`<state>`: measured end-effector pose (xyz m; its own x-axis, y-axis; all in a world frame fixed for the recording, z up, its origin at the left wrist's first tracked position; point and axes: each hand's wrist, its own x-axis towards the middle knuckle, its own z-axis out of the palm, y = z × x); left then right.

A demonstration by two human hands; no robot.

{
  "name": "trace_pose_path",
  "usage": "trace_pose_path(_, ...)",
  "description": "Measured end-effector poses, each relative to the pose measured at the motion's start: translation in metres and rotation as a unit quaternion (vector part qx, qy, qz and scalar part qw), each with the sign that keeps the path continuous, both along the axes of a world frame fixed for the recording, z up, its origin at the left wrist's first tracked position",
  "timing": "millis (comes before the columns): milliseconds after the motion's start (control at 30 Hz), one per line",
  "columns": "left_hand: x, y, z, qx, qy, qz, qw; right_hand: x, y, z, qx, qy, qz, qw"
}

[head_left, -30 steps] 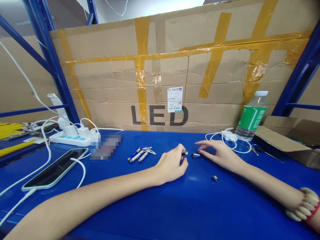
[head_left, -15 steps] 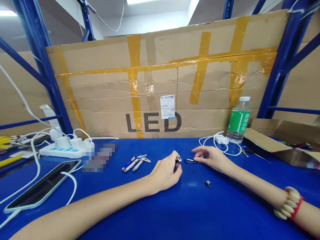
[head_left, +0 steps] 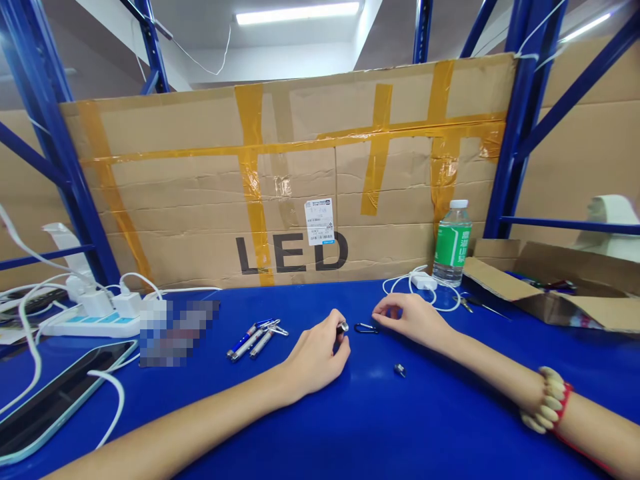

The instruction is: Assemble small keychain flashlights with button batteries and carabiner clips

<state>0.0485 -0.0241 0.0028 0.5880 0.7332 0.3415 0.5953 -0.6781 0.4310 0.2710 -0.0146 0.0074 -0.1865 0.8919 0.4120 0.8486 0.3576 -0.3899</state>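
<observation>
My left hand rests on the blue table, fingers curled round a small dark torch body whose metal end sticks out. Just right of it a black carabiner clip lies on the table. My right hand sits beside the clip, fingers bent and loosely apart, holding nothing I can see. A small metal cap lies loose in front of my right forearm. Several little keychain torches lie in a bunch to the left.
A taped cardboard sheet marked LED walls off the back. A power strip with white chargers and a phone on a cable are at left. At right stand a water bottle, a white charger cable and an open cardboard box.
The view has tilted up and swung right. My right hand's fingers have curled in a little beside the clip. My left hand keeps its hold on the torch body.
</observation>
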Motion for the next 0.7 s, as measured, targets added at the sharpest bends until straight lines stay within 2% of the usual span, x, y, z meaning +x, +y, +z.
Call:
trace_pose_path(100, 0.0, 0.001, 0.0, -0.007, 0.001, -0.002, 1.0, -0.009, -0.005, 0.005, 0.016, 0.076, 0.05, 0.996)
trace_pose_path(167, 0.001, 0.001, 0.0, -0.005, 0.003, -0.005, 1.0, -0.017, -0.009, 0.007, -0.004, 0.156, 0.074, 0.985)
trace_pose_path(267, 0.001, 0.002, -0.001, 0.007, 0.008, -0.01, 1.0, -0.03, -0.016, 0.007, -0.062, 0.281, 0.114, 0.951)
trace_pose_path(367, 0.001, 0.003, -0.002, 0.01, 0.012, -0.021, 1.0, -0.038, -0.019, 0.006, -0.091, 0.34, 0.133, 0.927)
trace_pose_path(500, 0.002, 0.004, -0.003, 0.01, 0.02, -0.03, 0.999, -0.04, -0.021, 0.005, -0.067, 0.339, 0.136, 0.928)
trace_pose_path(633, 0.002, 0.005, -0.004, 0.006, 0.03, -0.039, 0.999, -0.043, -0.029, 0.007, 0.045, 0.263, 0.13, 0.955)
trace_pose_path(700, 0.002, 0.005, -0.004, 0.003, 0.028, -0.053, 0.998, -0.045, -0.034, 0.007, 0.119, 0.194, 0.176, 0.958)
